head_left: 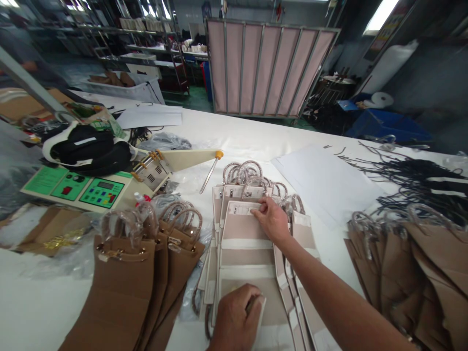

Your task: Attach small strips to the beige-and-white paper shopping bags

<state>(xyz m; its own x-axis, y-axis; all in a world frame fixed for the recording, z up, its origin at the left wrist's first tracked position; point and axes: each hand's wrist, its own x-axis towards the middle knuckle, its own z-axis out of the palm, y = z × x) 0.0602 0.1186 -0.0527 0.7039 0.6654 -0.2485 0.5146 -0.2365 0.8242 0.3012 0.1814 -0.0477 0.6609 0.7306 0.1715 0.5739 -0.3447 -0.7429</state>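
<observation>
A stack of flat beige-and-white bags (244, 243) with looped handles lies in front of me on the white table (256, 136). My right hand (272, 219) rests at the top of the uppermost bag, its fingers closed on the bag's white label edge. My left hand (236, 317) is curled at the near end of the same bag, pinching its lower edge. The fingertips of both hands are partly hidden.
Brown bags with wrapped handles (146, 263) lie to the left, more brown bags (409, 263) to the right. A cream machine with a green control panel (91, 187) stands at the left. Black cords (420, 180) and white sheets (321, 180) lie at the right. A pink-panelled cart (266, 68) stands behind.
</observation>
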